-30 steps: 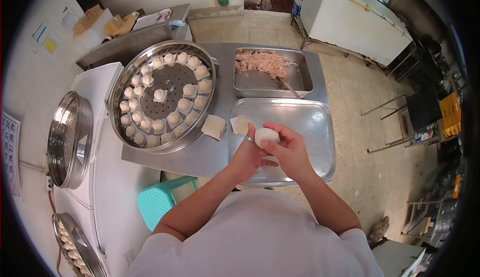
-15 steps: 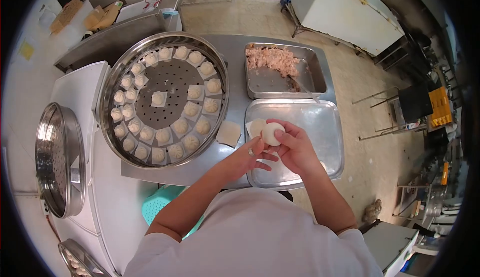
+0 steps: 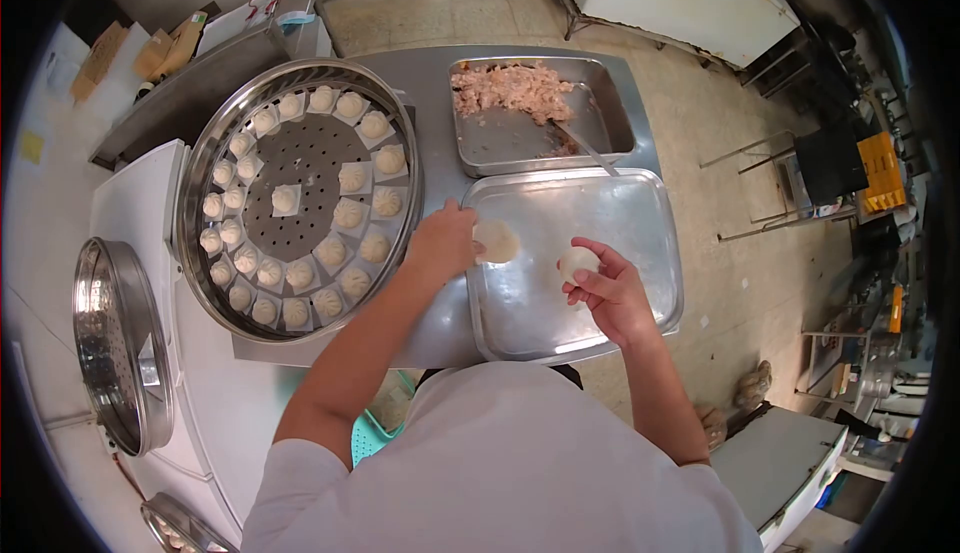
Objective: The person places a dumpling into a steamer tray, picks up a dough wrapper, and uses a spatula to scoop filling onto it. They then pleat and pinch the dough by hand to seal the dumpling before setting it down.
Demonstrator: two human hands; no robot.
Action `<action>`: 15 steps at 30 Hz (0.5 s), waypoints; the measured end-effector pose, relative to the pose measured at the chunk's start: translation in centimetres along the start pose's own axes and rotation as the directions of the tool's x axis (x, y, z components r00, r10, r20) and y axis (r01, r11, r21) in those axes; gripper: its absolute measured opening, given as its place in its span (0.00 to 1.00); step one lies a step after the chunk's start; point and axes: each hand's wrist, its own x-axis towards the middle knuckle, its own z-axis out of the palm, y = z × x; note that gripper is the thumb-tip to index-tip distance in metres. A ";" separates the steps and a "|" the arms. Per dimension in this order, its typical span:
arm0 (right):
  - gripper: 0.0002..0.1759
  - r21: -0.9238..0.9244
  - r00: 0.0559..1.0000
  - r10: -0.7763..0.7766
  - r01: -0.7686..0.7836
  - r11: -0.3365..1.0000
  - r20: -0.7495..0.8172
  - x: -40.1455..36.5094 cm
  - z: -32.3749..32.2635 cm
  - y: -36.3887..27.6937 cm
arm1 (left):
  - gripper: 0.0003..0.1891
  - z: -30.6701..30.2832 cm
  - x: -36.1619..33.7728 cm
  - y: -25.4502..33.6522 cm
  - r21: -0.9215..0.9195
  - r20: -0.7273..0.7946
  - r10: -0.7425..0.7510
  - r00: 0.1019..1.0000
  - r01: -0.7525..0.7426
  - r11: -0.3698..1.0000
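My right hand [image 3: 612,298] holds a round white filled bun [image 3: 578,265] in its fingers, above the shallow metal tray [image 3: 540,328]. My left hand [image 3: 443,243] reaches down at the tray's left edge, its fingers curled. Whatever those fingers hold is hidden. Close beside the fingertips, a flat round dough wrapper [image 3: 498,241] lies on the tray's left side. The stack of square papers is covered by the left hand. To the left, a large round steamer tray [image 3: 300,168] bears rings of pleated buns on paper squares.
Behind the flat tray stands a deep metal pan [image 3: 600,123] of pink minced filling [image 3: 515,91], with a utensil handle [image 3: 585,146] leaning over its rim. Another steamer tray [image 3: 122,343] is at the far left. A teal basket [image 3: 375,433] sits below the table's front edge.
My hands have parted. The left moved left to where the square papers lay; the right kept the bun and moved slightly right. The whole view has shifted a little.
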 end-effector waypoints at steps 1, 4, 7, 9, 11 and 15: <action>0.30 -0.001 1.000 0.018 -0.018 1.000 -0.002 -0.2 -0.5 0.2 | 0.25 -0.1 0.7 0.2 0.059 0.057 -0.006 0.998 0.003 0.998; 0.30 0.006 0.999 0.044 -0.044 0.999 0.005 -0.8 -2.0 0.7 | 0.25 0.0 2.4 0.5 0.180 0.178 -0.026 0.984 -0.007 0.984; 0.29 0.018 0.999 0.054 -0.053 0.998 -0.006 -1.2 -3.8 1.3 | 0.23 0.7 3.5 -0.1 0.177 0.216 -0.031 0.976 -0.007 0.984; 0.29 0.027 0.998 0.059 -0.058 0.998 -0.013 -1.6 -4.8 1.5 | 0.22 0.6 4.0 -0.2 0.149 0.266 -0.068 0.961 0.029 0.988; 0.29 0.032 0.998 0.061 -0.060 0.998 -0.021 -1.9 -5.9 1.5 | 0.18 0.2 4.3 0.0 0.056 0.288 -0.144 0.947 0.133 0.990; 0.28 0.041 0.998 0.057 -0.055 0.998 -0.030 -2.2 -7.8 1.8 | 0.13 0.9 4.4 -1.2 -0.026 0.144 -0.155 0.977 0.160 0.987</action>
